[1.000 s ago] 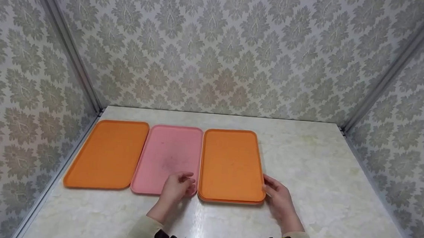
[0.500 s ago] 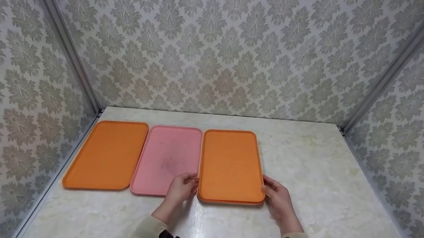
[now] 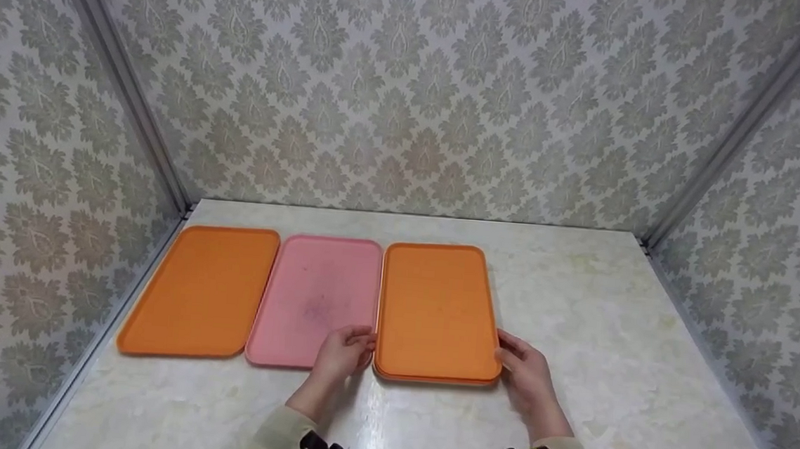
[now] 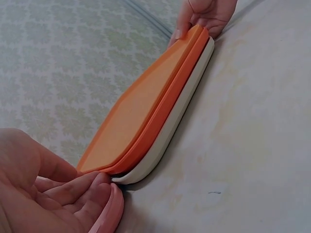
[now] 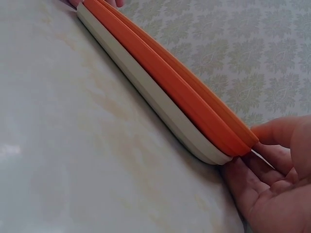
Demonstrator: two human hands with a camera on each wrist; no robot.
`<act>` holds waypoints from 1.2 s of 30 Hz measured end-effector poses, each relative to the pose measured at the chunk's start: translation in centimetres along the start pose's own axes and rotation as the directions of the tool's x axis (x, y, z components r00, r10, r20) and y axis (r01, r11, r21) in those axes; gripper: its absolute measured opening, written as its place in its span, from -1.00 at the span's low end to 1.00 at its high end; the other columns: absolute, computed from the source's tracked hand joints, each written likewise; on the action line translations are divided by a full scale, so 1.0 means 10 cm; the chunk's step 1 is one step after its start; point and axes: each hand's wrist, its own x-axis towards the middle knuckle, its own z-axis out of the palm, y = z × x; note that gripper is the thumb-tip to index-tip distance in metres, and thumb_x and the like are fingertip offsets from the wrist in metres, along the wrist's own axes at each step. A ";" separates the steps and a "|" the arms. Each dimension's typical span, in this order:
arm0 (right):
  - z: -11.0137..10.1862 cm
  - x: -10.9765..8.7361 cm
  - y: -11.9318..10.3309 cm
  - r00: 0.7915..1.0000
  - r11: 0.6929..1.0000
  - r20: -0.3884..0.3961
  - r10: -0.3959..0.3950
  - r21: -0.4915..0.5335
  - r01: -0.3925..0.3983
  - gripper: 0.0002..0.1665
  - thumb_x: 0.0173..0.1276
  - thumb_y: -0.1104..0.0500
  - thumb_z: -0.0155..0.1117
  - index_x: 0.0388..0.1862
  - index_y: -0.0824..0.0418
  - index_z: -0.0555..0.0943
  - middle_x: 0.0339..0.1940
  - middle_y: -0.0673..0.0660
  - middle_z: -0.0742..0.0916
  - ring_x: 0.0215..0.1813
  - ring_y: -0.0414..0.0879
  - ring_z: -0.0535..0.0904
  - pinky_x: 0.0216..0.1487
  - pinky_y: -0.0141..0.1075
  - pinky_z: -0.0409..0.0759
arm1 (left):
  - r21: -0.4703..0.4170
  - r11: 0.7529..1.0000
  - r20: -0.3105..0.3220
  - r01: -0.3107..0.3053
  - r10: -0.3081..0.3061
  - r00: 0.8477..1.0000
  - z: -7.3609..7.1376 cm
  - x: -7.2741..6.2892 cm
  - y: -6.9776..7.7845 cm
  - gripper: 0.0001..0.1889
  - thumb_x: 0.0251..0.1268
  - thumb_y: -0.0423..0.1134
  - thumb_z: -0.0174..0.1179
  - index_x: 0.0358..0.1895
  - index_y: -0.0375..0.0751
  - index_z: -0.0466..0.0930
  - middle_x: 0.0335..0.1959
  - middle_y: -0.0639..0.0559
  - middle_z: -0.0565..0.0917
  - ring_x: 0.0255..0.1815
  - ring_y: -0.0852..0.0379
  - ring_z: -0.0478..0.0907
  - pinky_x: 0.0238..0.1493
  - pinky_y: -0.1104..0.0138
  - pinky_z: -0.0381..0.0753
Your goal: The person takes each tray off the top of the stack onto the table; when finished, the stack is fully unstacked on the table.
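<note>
two hands at the near corners of a tray stack (image 3: 436, 311) on the table (image 3: 609, 352).
left hand (image 3: 343, 353) and right hand (image 3: 525, 371) pinch its rim, seemingly the top orange tray; pink tray (image 3: 314, 296) beside.

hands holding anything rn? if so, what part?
Both hold the top orange tray of the right-hand stack: left hand at its near-left edge, right hand at its near-right edge, fingertips at the rim.
</note>
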 end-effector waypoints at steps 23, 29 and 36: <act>0.05 0.03 -0.01 0.999 0.996 -0.030 -0.017 -0.088 0.015 -0.39 0.48 0.37 0.23 0.49 0.26 0.45 0.46 0.30 0.52 0.36 0.04 0.50 0.10 -0.42 0.68 | 0.223 0.935 0.092 -0.275 0.260 0.961 -0.09 0.01 -0.18 -0.47 0.19 -0.62 0.18 0.29 -0.55 0.48 0.22 -0.43 0.63 0.26 -0.30 0.59 0.29 0.01 0.65; 0.04 0.03 -0.01 0.999 0.995 -0.043 0.000 -0.099 -0.004 -0.40 0.48 0.35 0.23 0.49 0.25 0.46 0.46 0.27 0.53 0.37 0.03 0.50 0.12 -0.42 0.68 | 0.256 0.910 0.238 -0.327 0.268 0.933 -0.16 0.02 -0.20 -0.30 0.20 -0.60 0.27 0.46 -0.53 0.31 0.42 -0.44 0.47 0.47 -0.33 0.42 0.46 0.01 0.49; 0.03 0.01 -0.02 0.999 0.998 -0.042 0.009 -0.068 -0.012 -0.39 0.50 0.34 0.23 0.50 0.25 0.44 0.47 0.27 0.52 0.38 0.03 0.50 0.13 -0.42 0.68 | 0.355 0.868 0.337 -0.348 0.229 0.913 -0.17 0.02 -0.21 -0.01 0.04 -0.59 0.42 0.59 -0.41 0.11 0.61 -0.33 0.23 0.64 -0.25 0.16 0.58 0.03 0.23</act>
